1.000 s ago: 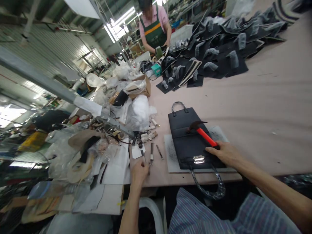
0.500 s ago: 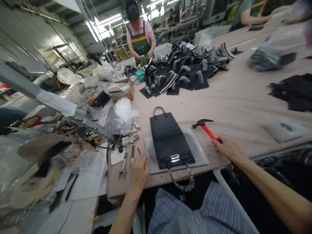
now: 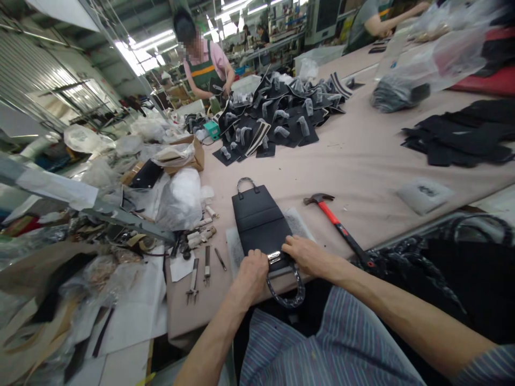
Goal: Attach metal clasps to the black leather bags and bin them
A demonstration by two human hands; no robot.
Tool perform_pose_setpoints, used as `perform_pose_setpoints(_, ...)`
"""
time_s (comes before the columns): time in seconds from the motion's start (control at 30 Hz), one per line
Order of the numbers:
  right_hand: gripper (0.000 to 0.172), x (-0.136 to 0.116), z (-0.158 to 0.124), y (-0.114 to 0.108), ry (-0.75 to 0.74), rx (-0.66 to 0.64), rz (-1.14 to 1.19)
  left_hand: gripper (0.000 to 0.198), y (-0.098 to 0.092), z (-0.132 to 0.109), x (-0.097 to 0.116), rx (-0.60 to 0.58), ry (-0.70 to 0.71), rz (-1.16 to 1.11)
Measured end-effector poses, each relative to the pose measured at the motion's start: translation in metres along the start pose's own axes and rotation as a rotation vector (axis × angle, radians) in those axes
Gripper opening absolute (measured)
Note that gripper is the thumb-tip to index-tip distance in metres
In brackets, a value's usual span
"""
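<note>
A black handbag piece (image 3: 260, 217) lies flat on a pale board (image 3: 301, 224), one wrapped handle at the far end and another (image 3: 296, 294) hanging over the table's front edge. My left hand (image 3: 252, 272) grips its near edge, left of the silver clasp (image 3: 274, 257). On the clasp's other side my right hand (image 3: 302, 254) grips the same edge, fingers curled over it. Both hands' fingertips are partly hidden. To the right rests a claw hammer (image 3: 335, 221) with a red and black handle, apart from both hands.
Pronged punches (image 3: 193, 281) and a thin metal rod (image 3: 220, 259) lie at the left. Beyond are a plastic bag (image 3: 183, 197), a cardboard box (image 3: 197, 153) and a heap of black pieces with wrapped handles (image 3: 277, 115). A co-worker (image 3: 207, 61) stands across the table.
My right hand has let go of the hammer, which now lies on the table, and has moved left to the bag's clasp end. My left hand has come onto the bag from the tabletop.
</note>
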State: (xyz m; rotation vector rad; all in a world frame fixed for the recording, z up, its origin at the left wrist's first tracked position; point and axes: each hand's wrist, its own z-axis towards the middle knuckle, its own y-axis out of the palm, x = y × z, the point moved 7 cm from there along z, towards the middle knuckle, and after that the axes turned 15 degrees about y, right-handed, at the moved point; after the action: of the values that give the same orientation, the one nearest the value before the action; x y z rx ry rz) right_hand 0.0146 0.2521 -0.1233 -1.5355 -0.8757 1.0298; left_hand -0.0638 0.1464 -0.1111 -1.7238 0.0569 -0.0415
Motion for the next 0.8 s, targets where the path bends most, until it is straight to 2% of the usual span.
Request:
perform_pose_setpoints(0.1,0.017,-0.008,0.003,-0.001,-0.094,0.020,-0.112,0.019,0.002,0.006,0.002,-0.033,-0.029,0.026)
perform_pose_setpoints(0.2,0.015,-0.012,0.006,0.003,-0.144,0.024,-0.146,0.020,0.006,0.002,-0.002,-0.028,-0.007,-0.001)
perform_pose_setpoints(0.47,0.012,-0.004,0.001,0.009,-0.249,0.005,-0.136,0.031,0.022,-0.036,-0.024,0.185,0.215,-0.171)
perform_pose_setpoints(0.67,0.006,0.001,-0.001,0.009,-0.323,-0.024,-0.103,0.026,0.022,-0.042,-0.022,0.214,0.407,-0.212)
perform_pose_setpoints(0.8,0.009,-0.001,0.000,0.006,-0.375,-0.063,-0.092,0.017,0.023,-0.044,-0.026,0.247,0.382,-0.292)
